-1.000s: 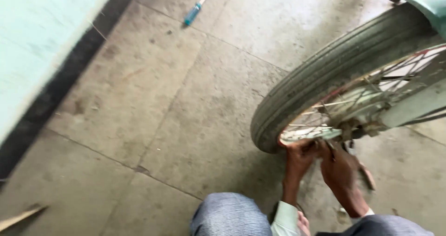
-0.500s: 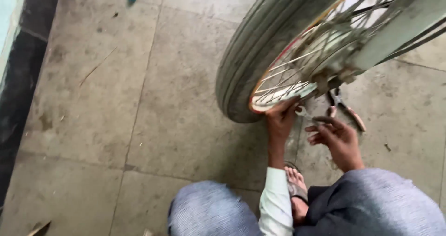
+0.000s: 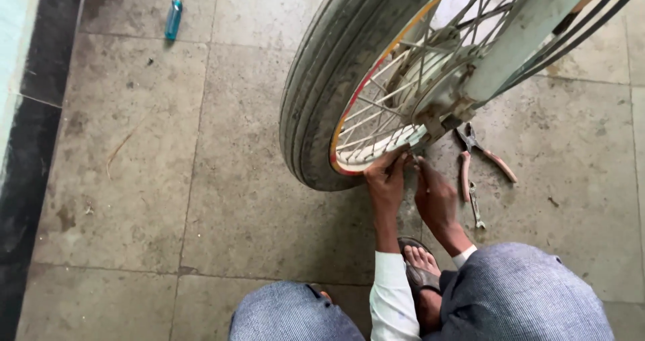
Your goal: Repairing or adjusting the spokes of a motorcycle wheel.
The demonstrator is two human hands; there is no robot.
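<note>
Head view: both hands at ribbed rubber tyre, thin metal spokes.

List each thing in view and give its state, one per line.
Bicycle wheel: upright, tyre on the floor.
Left hand: fingers at the rim near the spokes; grip unclear.
Right hand: beside the left, below the hub; grip unclear.
Pliers: lying on the floor, handles spread.
Wrench: lying flat on the floor.
Screwdriver: lying on the floor, untouched.

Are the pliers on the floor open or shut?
Open: the pliers lie flat on the floor, their orange handles spread wide apart.
</note>
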